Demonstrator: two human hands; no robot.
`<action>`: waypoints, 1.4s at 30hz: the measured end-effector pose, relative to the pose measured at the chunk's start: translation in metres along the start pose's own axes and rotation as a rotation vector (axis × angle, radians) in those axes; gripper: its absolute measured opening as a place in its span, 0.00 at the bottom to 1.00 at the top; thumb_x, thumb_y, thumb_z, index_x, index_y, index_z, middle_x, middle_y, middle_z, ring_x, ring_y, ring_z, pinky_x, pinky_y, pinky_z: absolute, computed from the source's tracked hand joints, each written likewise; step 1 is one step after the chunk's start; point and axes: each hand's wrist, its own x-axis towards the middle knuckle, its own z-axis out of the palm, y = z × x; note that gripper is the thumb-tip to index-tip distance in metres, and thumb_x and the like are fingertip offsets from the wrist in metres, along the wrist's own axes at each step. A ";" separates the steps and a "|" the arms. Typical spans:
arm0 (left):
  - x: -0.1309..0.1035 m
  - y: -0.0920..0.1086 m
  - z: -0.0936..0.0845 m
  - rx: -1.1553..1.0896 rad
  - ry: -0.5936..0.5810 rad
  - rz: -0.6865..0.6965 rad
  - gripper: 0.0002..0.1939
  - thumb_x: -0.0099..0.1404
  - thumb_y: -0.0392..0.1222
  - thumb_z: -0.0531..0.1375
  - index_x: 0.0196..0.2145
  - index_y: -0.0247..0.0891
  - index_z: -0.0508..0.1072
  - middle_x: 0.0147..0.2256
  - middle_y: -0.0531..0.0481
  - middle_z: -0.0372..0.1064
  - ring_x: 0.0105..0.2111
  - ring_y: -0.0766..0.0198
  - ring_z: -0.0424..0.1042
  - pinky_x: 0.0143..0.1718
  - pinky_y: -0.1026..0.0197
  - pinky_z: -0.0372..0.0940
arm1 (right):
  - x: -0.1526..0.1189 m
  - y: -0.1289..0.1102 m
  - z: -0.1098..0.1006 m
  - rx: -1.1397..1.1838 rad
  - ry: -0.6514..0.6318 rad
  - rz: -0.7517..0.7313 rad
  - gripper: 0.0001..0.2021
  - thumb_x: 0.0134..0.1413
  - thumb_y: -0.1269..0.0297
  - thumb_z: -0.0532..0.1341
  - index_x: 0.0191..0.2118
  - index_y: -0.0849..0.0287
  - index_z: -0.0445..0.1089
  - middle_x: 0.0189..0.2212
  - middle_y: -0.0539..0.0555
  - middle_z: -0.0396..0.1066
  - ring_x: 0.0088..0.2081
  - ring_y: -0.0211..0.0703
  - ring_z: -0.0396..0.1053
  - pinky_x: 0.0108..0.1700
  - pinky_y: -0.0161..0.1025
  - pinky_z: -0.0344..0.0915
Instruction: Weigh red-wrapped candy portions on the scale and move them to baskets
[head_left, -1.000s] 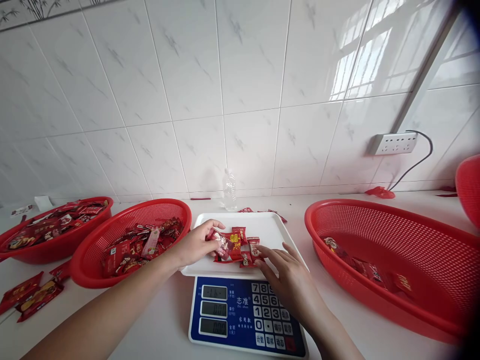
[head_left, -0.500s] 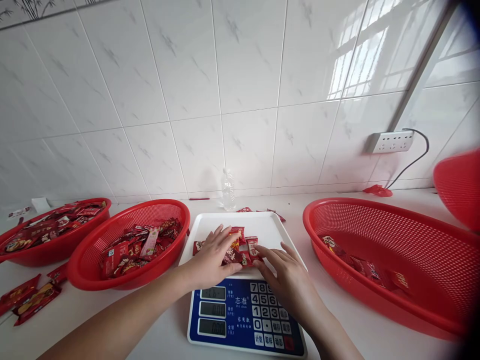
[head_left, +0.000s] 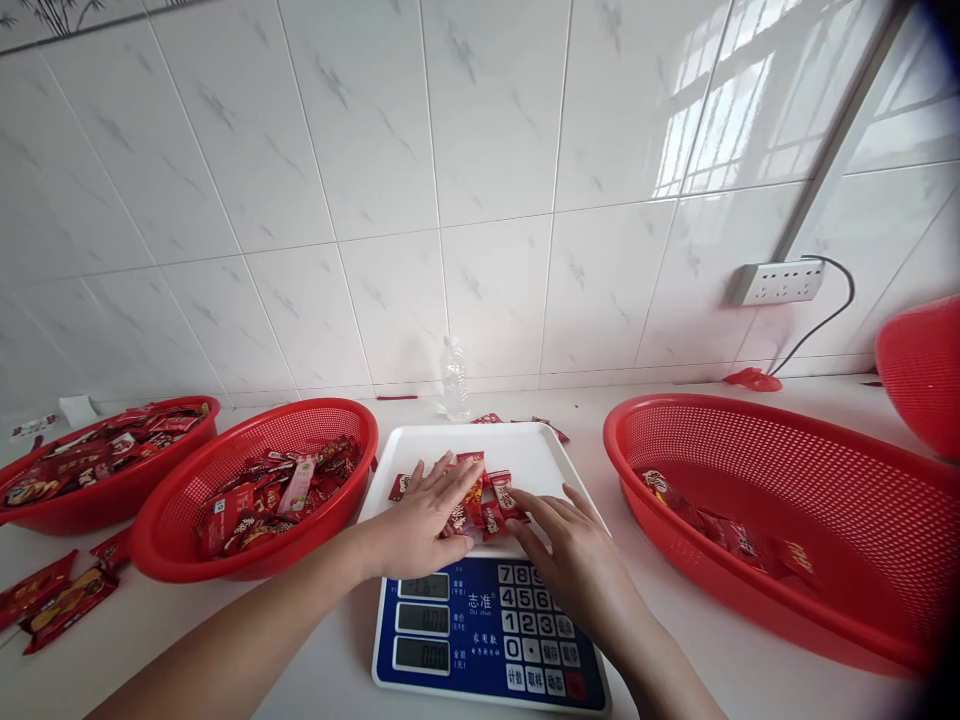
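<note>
Several small red snack packets [head_left: 501, 488] lie on the white pan [head_left: 517, 443] of a digital scale. My left hand [head_left: 426, 512] rests over part of them, palm down with its fingers stretched and spread; it hides some packets beneath. At the right of the pile is my right hand [head_left: 570, 545], fingers apart, its fingertips at the packets' edge. The blue scale panel [head_left: 484, 650] faces me with its displays and number keys. My right hand covers some of the keys.
Left of the scale stand two red plastic baskets [head_left: 161, 550] [head_left: 206, 425] of red packets, with loose packets [head_left: 71, 605] in front. A large red basket [head_left: 675, 400] with a few packets is at right. Behind the scale stand a clear bottle [head_left: 454, 380] and a tiled wall.
My left hand has shifted slightly left and flattened over the packets, uncovering a little more of the pile. My right hand has hardly moved. The view has shifted slightly.
</note>
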 end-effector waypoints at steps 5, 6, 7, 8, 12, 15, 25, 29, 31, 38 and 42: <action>-0.014 -0.009 -0.005 -0.042 -0.067 -0.091 0.38 0.69 0.53 0.47 0.66 0.54 0.23 0.68 0.58 0.18 0.66 0.53 0.18 0.64 0.39 0.25 | 0.000 -0.002 0.000 -0.013 -0.005 -0.008 0.13 0.64 0.64 0.51 0.49 0.58 0.68 0.39 0.57 0.77 0.39 0.46 0.75 0.54 0.56 0.61; -0.015 -0.009 -0.005 -0.049 -0.079 -0.099 0.37 0.70 0.54 0.46 0.66 0.54 0.24 0.68 0.58 0.19 0.66 0.53 0.18 0.64 0.39 0.25 | 0.000 -0.002 0.000 -0.016 -0.002 -0.009 0.13 0.64 0.64 0.52 0.49 0.58 0.68 0.39 0.57 0.77 0.39 0.46 0.75 0.54 0.56 0.61; -0.016 -0.009 -0.005 -0.052 -0.086 -0.102 0.36 0.70 0.56 0.44 0.66 0.54 0.25 0.68 0.57 0.19 0.66 0.53 0.19 0.64 0.39 0.25 | 0.000 -0.002 0.000 -0.018 0.002 -0.011 0.13 0.64 0.64 0.52 0.49 0.58 0.68 0.39 0.57 0.77 0.39 0.46 0.75 0.54 0.56 0.61; -0.015 -0.008 -0.005 -0.052 -0.089 -0.104 0.35 0.70 0.58 0.43 0.66 0.54 0.26 0.68 0.57 0.19 0.66 0.53 0.19 0.64 0.39 0.25 | 0.000 -0.002 0.001 -0.019 0.004 -0.013 0.13 0.64 0.64 0.52 0.49 0.58 0.68 0.39 0.57 0.77 0.39 0.46 0.75 0.54 0.55 0.62; -0.007 -0.001 -0.004 -0.032 -0.098 -0.088 0.36 0.67 0.65 0.40 0.67 0.54 0.30 0.68 0.56 0.20 0.66 0.51 0.19 0.63 0.36 0.23 | 0.000 -0.002 0.002 -0.020 0.008 -0.015 0.13 0.64 0.65 0.51 0.49 0.57 0.68 0.40 0.57 0.77 0.40 0.46 0.75 0.53 0.56 0.62; 0.003 0.002 0.000 -0.014 -0.102 -0.084 0.34 0.68 0.64 0.36 0.67 0.54 0.32 0.68 0.58 0.21 0.66 0.53 0.17 0.63 0.37 0.23 | 0.000 -0.001 0.002 -0.013 0.001 -0.015 0.13 0.64 0.65 0.52 0.49 0.58 0.68 0.39 0.57 0.77 0.39 0.46 0.75 0.54 0.56 0.62; 0.012 -0.001 0.000 -0.057 0.036 -0.080 0.47 0.63 0.68 0.46 0.67 0.44 0.26 0.69 0.47 0.23 0.66 0.52 0.19 0.65 0.41 0.26 | 0.001 -0.004 -0.004 -0.064 -0.077 -0.049 0.15 0.66 0.59 0.50 0.52 0.53 0.68 0.49 0.58 0.72 0.48 0.50 0.71 0.54 0.63 0.60; 0.004 -0.002 -0.010 -0.091 0.054 -0.115 0.47 0.63 0.69 0.45 0.67 0.44 0.27 0.69 0.48 0.24 0.66 0.49 0.19 0.65 0.40 0.27 | 0.001 -0.008 -0.007 -0.139 -0.114 -0.115 0.17 0.64 0.52 0.51 0.54 0.47 0.67 0.53 0.58 0.69 0.54 0.56 0.66 0.54 0.69 0.57; 0.002 -0.005 -0.012 -0.078 0.050 -0.144 0.45 0.63 0.69 0.45 0.68 0.46 0.31 0.69 0.48 0.26 0.66 0.48 0.20 0.64 0.39 0.28 | 0.000 -0.009 -0.007 -0.154 -0.127 -0.115 0.18 0.64 0.52 0.51 0.54 0.46 0.68 0.53 0.57 0.69 0.54 0.57 0.66 0.54 0.69 0.57; 0.002 -0.020 -0.005 -0.019 0.040 -0.213 0.39 0.64 0.69 0.41 0.67 0.49 0.42 0.69 0.48 0.31 0.67 0.49 0.24 0.64 0.38 0.29 | 0.001 -0.008 -0.005 -0.119 -0.149 -0.078 0.13 0.63 0.58 0.54 0.48 0.52 0.72 0.52 0.59 0.70 0.53 0.53 0.67 0.55 0.64 0.59; 0.005 -0.025 -0.003 -0.024 0.053 -0.264 0.39 0.65 0.68 0.39 0.67 0.46 0.43 0.68 0.46 0.32 0.67 0.50 0.25 0.64 0.39 0.30 | 0.001 -0.007 -0.005 -0.095 -0.148 -0.068 0.11 0.63 0.61 0.54 0.46 0.53 0.72 0.50 0.59 0.70 0.51 0.52 0.69 0.55 0.63 0.59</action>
